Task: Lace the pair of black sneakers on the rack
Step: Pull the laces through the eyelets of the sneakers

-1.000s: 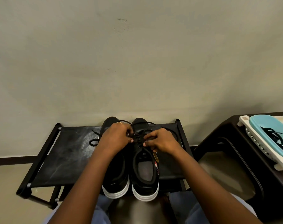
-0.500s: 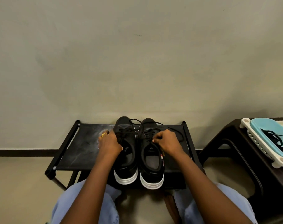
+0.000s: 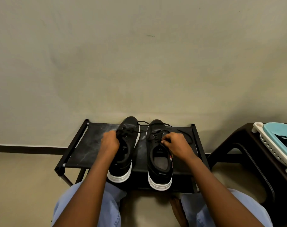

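Observation:
Two black sneakers with white soles stand on the black rack [image 3: 83, 154], toes toward the wall. The left sneaker [image 3: 124, 163] is tilted slightly leftward, apart from the right sneaker [image 3: 159, 167]. My left hand [image 3: 109, 142] grips the left sneaker's outer side near its laces. My right hand [image 3: 175, 145] pinches the black lace at the right sneaker's eyelets. A loose lace loop [image 3: 143, 123] lies across both toes, and another lace end [image 3: 187, 136] trails on the rack to the right.
A dark stool [image 3: 238, 145] stands at the right with a white and blue basket [image 3: 274, 145] holding black laces. A plain wall rises close behind the rack. My knees in light blue trousers sit just below the rack's front edge.
My left hand has slid the left sneaker leftward, opening a gap between the two shoes. My right hand stays at the right sneaker's laces. The view has pulled back.

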